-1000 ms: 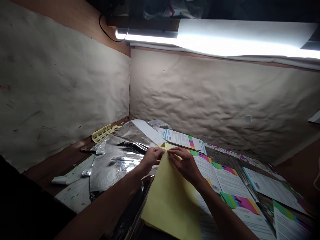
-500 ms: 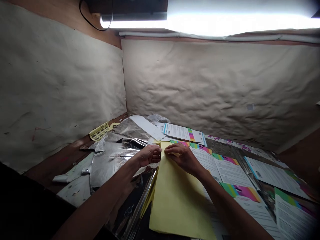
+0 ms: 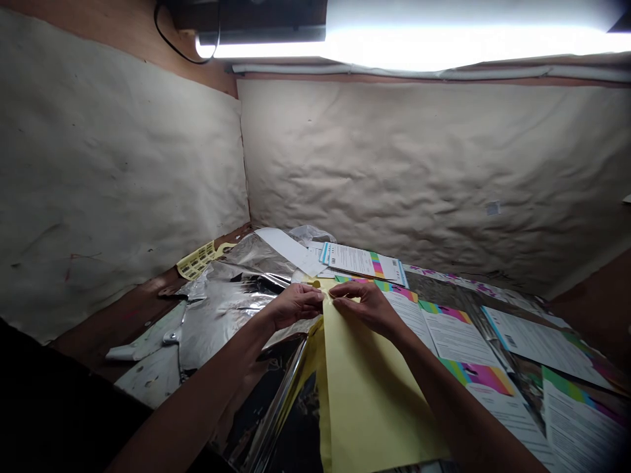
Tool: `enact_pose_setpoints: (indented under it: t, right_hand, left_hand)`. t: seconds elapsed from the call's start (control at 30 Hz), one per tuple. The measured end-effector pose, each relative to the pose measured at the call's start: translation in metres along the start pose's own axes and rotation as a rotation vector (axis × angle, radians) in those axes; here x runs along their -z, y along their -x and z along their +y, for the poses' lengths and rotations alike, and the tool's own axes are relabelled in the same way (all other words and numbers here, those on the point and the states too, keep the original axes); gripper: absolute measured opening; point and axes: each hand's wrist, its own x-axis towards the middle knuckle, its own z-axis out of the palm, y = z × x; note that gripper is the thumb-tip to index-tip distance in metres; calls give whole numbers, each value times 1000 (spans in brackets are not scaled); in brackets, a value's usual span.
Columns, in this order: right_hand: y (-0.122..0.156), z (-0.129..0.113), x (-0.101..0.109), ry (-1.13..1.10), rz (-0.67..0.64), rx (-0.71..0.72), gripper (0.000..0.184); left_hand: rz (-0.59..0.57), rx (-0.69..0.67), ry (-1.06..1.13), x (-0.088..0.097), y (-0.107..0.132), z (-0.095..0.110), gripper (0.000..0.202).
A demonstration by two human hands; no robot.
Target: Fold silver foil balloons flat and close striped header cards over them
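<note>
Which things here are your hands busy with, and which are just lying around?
Being used:
left hand
right hand
yellow sheet, pinched at its top edge by both hands

Just lying about:
crumpled silver foil
striped printed leaflets
yellow label sheet

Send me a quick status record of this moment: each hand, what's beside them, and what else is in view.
Left hand: pinching the top edge of a yellow paper sheet
Right hand: pinching the same edge, close to the left hand
Beside the hands: crumpled silver foil to the left, printed leaflets with rainbow strips to the right
Rest: yellow label sheet, beige paper wall lining, fluorescent tube light
</note>
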Motion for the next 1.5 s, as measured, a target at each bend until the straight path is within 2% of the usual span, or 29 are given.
enact_pose_setpoints:
  t: [0.5,0.8,1.07,1.27,1.4,1.5]
  right_hand:
    - [0,0,-1,-74,-2,-87,24]
    - [0,3,0,-116,9,-77,24]
    - [6,-17,-6,163,79,31,18]
    - [10,-16,-12,296,123,14,14]
    - [7,-16,-17,367,203,-26,14]
    - [5,-21,-5,378,254,-67,13]
  left_hand:
    - [13,-23,-18,-6,2,0,37]
    - [40,-47,-12,-10,4,0,40]
    - [56,-64,-26,-8,3,-1,41]
    - [80,-86,-93,-12,4,-1,44]
    - [100,-43,-141,-16,7,2,39]
    - [114,-8,-163,-18,8,5,36]
